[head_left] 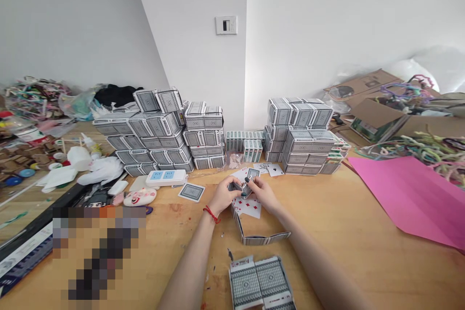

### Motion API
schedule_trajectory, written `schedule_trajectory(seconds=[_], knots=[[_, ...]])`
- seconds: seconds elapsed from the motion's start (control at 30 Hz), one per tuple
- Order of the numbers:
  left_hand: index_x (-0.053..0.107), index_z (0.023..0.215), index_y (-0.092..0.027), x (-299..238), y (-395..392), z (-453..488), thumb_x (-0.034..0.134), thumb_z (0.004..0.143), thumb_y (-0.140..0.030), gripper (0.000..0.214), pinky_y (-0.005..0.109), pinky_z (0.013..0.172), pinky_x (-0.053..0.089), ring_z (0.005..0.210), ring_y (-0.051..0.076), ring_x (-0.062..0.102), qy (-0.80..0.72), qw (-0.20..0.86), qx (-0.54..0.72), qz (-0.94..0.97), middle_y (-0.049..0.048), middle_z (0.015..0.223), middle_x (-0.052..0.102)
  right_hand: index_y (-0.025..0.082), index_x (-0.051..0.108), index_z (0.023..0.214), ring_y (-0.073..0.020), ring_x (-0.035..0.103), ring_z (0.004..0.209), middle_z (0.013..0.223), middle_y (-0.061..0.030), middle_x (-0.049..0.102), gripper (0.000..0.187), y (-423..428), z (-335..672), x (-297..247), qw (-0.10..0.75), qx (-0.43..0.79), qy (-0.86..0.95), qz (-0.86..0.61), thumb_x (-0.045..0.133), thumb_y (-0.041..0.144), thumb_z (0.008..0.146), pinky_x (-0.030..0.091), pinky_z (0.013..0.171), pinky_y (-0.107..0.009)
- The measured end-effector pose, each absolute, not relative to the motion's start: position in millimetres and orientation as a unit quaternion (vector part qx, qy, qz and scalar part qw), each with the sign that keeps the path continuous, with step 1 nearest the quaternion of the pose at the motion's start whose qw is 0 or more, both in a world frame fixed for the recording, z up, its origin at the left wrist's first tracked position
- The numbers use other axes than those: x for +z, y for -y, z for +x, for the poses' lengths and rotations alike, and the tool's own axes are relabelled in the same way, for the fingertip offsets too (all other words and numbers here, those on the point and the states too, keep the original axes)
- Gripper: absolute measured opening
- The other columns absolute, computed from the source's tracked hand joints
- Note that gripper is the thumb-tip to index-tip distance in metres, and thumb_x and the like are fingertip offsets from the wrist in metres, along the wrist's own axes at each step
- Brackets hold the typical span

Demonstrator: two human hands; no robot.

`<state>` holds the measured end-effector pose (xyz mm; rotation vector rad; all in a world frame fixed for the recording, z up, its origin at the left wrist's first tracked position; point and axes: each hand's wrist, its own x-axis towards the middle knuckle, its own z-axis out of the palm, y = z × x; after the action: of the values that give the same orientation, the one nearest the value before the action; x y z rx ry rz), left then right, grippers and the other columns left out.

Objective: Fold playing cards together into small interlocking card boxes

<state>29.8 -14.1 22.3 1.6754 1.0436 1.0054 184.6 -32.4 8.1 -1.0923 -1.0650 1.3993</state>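
Note:
In the middle of the table, my left hand [225, 195] and my right hand [264, 194] are close together, fingers closed around grey-backed playing cards [253, 173]. The cards look bent or folded where the fingers pinch them; exactly how they join is partly hidden. Just below my hands lies a red diamond card [250, 206], face up. A frame of folded cards [266, 240] stands on edge under my wrists. Nearer to me is a block made of cards [258, 281], with grey patterned backs on top. A red cord [211, 214] circles my left wrist.
Card-block stacks rise at the left [156, 128] and right [307, 138], with small card boxes [247, 141] between. A white power strip [167, 178] and a loose card [192, 192] lie left. Pink paper [410, 198], cardboard boxes [378, 121] and pipe cleaners [428, 150] lie right.

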Motion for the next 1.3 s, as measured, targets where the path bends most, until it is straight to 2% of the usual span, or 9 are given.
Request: schedule_trajectory(seconds=[0.2, 0.3, 0.4, 0.5, 0.57, 0.77, 1.07, 1.3], knots=[[0.056, 0.073, -0.016, 24, 15, 30, 0.061, 0.056, -0.008, 0.019, 0.027, 0.076, 0.039, 0.081, 0.016, 0.052, -0.418, 0.458, 0.407, 0.671, 0.0007, 0.080, 0.057, 0.018, 0.046, 0.067, -0.0096, 0.051, 0.051, 0.058, 0.0052, 0.048, 0.034, 31, 183, 4, 0.513, 0.568, 0.464, -0.446, 0.058, 0.050, 0.067, 0.048, 0.052, -0.024], [0.057, 0.075, -0.016, 22, 14, 28, 0.062, 0.058, -0.010, 0.019, 0.027, 0.076, 0.040, 0.082, 0.016, 0.052, -0.408, 0.460, 0.411, 0.673, 0.0011, 0.082, 0.058, 0.021, 0.051, 0.088, -0.0107, 0.054, 0.056, 0.067, 0.0037, 0.053, 0.034, 33, 184, 8, 0.519, 0.586, 0.465, -0.414, 0.057, 0.049, 0.068, 0.049, 0.054, -0.026], [0.058, 0.078, -0.016, 19, 13, 25, 0.063, 0.061, -0.016, 0.018, 0.028, 0.077, 0.040, 0.083, 0.017, 0.053, -0.407, 0.457, 0.420, 0.670, 0.0019, 0.084, 0.059, 0.027, 0.042, 0.115, -0.0127, 0.058, 0.063, 0.078, 0.0018, 0.058, 0.055, 36, 189, 14, 0.508, 0.609, 0.480, -0.374, 0.062, 0.042, 0.067, 0.051, 0.060, -0.029], [0.059, 0.079, -0.016, 18, 12, 23, 0.065, 0.062, -0.022, 0.019, 0.029, 0.080, 0.040, 0.086, 0.018, 0.054, -0.419, 0.452, 0.431, 0.659, 0.0033, 0.087, 0.061, 0.029, 0.034, 0.124, -0.0144, 0.061, 0.070, 0.083, 0.0009, 0.059, 0.074, 36, 194, 11, 0.490, 0.626, 0.498, -0.347, 0.070, 0.032, 0.059, 0.051, 0.067, -0.031], [0.059, 0.079, -0.015, 18, 12, 23, 0.065, 0.062, -0.023, 0.019, 0.030, 0.082, 0.040, 0.088, 0.018, 0.055, -0.417, 0.454, 0.435, 0.656, 0.0040, 0.089, 0.062, 0.028, 0.035, 0.124, -0.0152, 0.061, 0.074, 0.088, 0.0000, 0.060, 0.079, 33, 196, 4, 0.487, 0.629, 0.500, -0.341, 0.073, 0.026, 0.056, 0.051, 0.070, -0.032], [0.061, 0.079, -0.015, 17, 13, 24, 0.065, 0.061, -0.018, 0.018, 0.031, 0.083, 0.040, 0.088, 0.019, 0.056, -0.417, 0.445, 0.445, 0.656, 0.0042, 0.088, 0.063, 0.025, 0.038, 0.121, -0.0168, 0.062, 0.072, 0.096, -0.0032, 0.060, 0.074, 27, 193, -14, 0.494, 0.594, 0.508, -0.381, 0.073, 0.026, 0.055, 0.052, 0.068, -0.033], [0.061, 0.074, -0.015, 17, 14, 25, 0.066, 0.061, -0.020, 0.015, 0.030, 0.081, 0.040, 0.086, 0.019, 0.056, -0.412, 0.435, 0.454, 0.659, 0.0042, 0.083, 0.063, 0.021, 0.032, 0.128, -0.0154, 0.063, 0.058, 0.080, 0.0005, 0.062, 0.079, 29, 192, -15, 0.482, 0.550, 0.544, -0.410, 0.070, 0.030, 0.059, 0.052, 0.053, -0.028], [0.060, 0.074, -0.015, 15, 13, 26, 0.066, 0.061, -0.018, 0.015, 0.029, 0.079, 0.040, 0.084, 0.018, 0.056, -0.412, 0.433, 0.453, 0.661, 0.0035, 0.082, 0.062, 0.020, 0.033, 0.120, -0.0146, 0.062, 0.054, 0.081, -0.0005, 0.061, 0.074, 30, 188, -18, 0.502, 0.542, 0.525, -0.422, 0.071, 0.029, 0.057, 0.050, 0.048, -0.026]])
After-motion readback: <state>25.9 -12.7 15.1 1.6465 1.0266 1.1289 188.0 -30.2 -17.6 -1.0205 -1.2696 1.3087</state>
